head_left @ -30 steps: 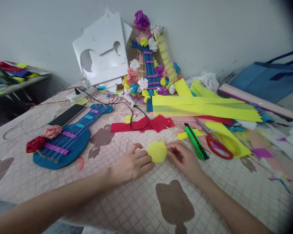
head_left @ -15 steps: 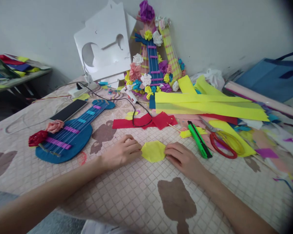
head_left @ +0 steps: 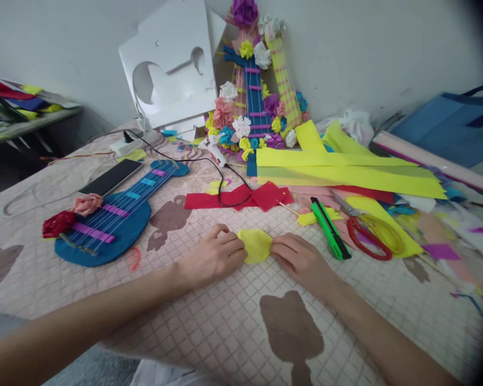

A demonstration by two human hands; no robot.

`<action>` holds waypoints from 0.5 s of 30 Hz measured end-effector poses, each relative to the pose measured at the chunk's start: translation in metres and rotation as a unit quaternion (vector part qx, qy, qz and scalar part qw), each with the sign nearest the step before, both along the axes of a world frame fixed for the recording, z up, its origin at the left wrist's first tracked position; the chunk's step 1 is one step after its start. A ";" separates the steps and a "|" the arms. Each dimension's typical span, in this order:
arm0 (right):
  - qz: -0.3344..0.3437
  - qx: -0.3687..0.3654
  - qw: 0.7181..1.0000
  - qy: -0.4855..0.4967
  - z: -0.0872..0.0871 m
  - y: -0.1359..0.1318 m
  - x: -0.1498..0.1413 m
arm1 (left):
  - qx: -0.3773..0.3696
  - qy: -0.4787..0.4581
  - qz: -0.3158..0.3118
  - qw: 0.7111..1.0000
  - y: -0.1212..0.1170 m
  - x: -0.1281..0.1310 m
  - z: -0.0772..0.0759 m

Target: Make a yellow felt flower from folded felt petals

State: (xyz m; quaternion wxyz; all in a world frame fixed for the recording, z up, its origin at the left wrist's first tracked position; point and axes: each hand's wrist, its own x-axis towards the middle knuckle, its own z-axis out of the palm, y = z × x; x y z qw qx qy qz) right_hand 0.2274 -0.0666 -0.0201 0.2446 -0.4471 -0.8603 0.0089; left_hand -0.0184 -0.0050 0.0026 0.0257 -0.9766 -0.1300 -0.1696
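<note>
A small, roughly round piece of yellow crepe paper (head_left: 256, 246) lies between my two hands on the quilted tablecloth. My left hand (head_left: 219, 253) has its fingers curled over the paper's left side, and my right hand (head_left: 297, 257) pinches its right edge. To the right of my right hand are a green box cutter (head_left: 329, 228) and scissors with red and yellow handles (head_left: 370, 236). Beyond the paper, a strip of red crepe paper (head_left: 265, 197) stretches across the cloth. Left of my hands rests a blue paper guitar (head_left: 123, 220) with string lines and paper roses.
A white glue gun (head_left: 213, 150) with a black cord sits behind the red strip. A dark phone (head_left: 111, 177) lies at the left. Yellow crepe strips (head_left: 338, 174) and paper scraps cover the right side. Decorated guitars (head_left: 260, 107) lean on the wall beside white foam board (head_left: 169, 69).
My left hand has slid right, covering more of the yellow paper's left side. My right hand stays at the right edge. The view has shifted slightly.
</note>
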 end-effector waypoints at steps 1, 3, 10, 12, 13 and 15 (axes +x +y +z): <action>-0.004 0.000 1.000 0.002 0.000 0.000 -0.001 | 0.005 0.002 -0.001 1.000 0.001 0.000 0.000; -0.010 -0.003 1.000 0.008 0.001 0.000 -0.001 | 0.012 0.002 -0.002 1.000 0.002 -0.001 0.001; -0.009 -0.022 0.999 0.031 0.004 -0.003 -0.003 | -0.061 -0.038 0.040 0.997 0.001 -0.003 -0.006; -0.004 -0.037 0.998 0.044 0.004 -0.004 -0.004 | -0.112 -0.057 0.059 0.990 0.000 -0.002 -0.009; -0.002 -0.046 0.998 0.048 0.004 -0.005 -0.005 | -0.135 -0.064 0.065 0.987 -0.001 -0.002 -0.010; 0.002 -0.059 0.997 0.049 0.004 -0.005 -0.007 | -0.167 -0.074 0.071 0.981 -0.002 -0.002 -0.012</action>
